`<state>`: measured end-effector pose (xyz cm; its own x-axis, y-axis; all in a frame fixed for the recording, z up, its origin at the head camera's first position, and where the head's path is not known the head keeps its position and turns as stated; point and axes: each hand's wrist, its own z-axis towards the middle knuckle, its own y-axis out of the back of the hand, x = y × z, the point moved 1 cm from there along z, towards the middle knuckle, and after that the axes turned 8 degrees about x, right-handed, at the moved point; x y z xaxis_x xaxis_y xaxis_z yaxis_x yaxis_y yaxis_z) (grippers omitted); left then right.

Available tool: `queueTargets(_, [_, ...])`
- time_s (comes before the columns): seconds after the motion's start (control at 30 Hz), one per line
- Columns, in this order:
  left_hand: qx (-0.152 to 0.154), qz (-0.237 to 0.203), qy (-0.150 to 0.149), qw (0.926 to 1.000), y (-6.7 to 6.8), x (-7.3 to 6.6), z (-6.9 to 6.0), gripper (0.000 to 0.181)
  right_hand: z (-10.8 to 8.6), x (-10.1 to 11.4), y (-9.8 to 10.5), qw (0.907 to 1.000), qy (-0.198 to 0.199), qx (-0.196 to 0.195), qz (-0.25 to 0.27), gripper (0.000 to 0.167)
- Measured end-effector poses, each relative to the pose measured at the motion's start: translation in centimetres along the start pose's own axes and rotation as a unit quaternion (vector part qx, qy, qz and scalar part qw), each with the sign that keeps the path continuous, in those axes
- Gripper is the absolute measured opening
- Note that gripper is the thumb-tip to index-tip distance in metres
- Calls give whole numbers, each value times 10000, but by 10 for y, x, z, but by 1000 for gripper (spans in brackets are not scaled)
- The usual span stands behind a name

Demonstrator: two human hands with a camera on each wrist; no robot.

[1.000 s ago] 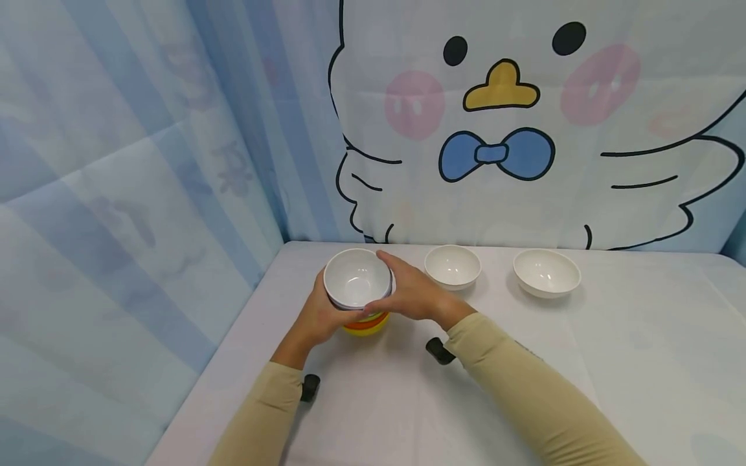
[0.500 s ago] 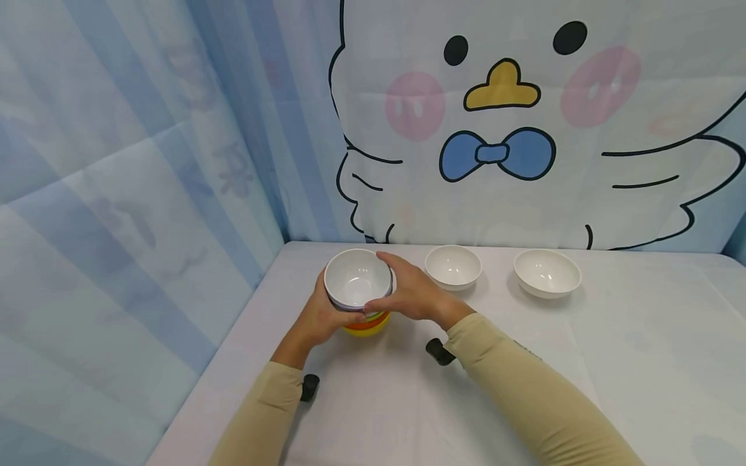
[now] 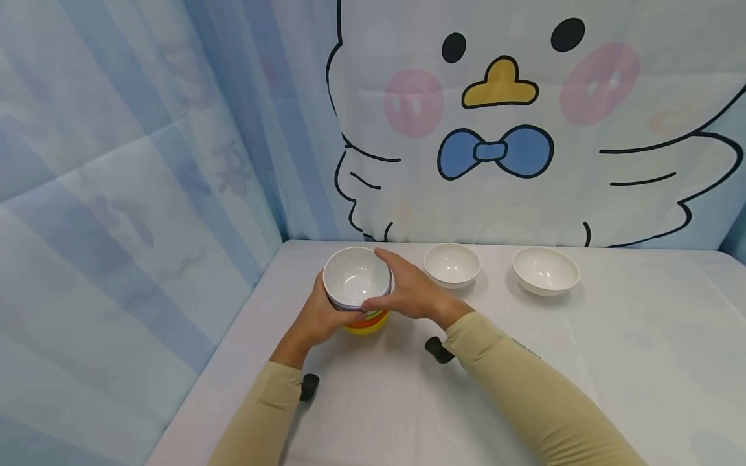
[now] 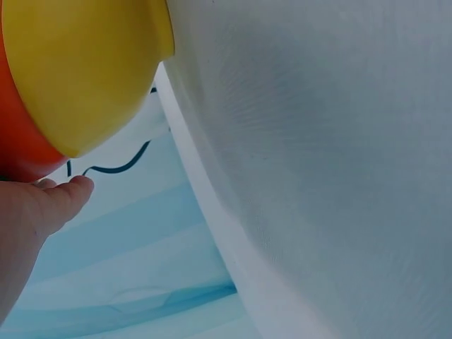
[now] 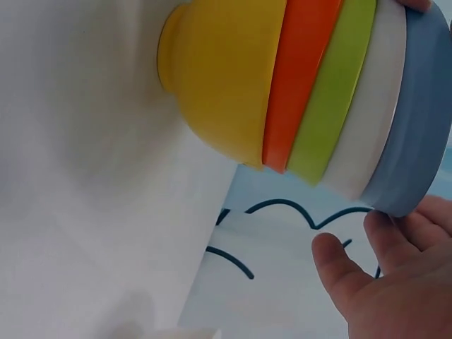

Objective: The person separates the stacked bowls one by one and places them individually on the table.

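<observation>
A stack of nested bowls stands on the table: a yellow bowl (image 5: 226,78) at the bottom, then an orange bowl (image 5: 296,85), a green bowl (image 5: 335,92), a white bowl (image 5: 367,106) and a blue bowl (image 5: 417,113) on top. The blue bowl's white inside faces up in the head view. From the left, my left hand (image 3: 319,316) holds the top of the stack, thumb in front. My right hand (image 3: 415,288) grips the blue bowl's right side, with thumb and fingers spread around its wall. The left fingers behind the bowls are mostly hidden.
Two white bowls stand apart along the back of the table, a smaller bowl (image 3: 452,265) near my right hand and a wider bowl (image 3: 546,272) further right. A white cloth covers the table (image 3: 384,401). Behind hangs a printed curtain (image 3: 495,194), with another at left.
</observation>
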<state>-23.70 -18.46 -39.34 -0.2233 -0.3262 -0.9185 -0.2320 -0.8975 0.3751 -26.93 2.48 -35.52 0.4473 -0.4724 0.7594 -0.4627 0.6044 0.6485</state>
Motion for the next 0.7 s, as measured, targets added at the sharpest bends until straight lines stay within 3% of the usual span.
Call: queueTargets(0.7, [11,-61,26,10000,2,-2,-1,105,6,3,-8,9995,-185,-192,153,101])
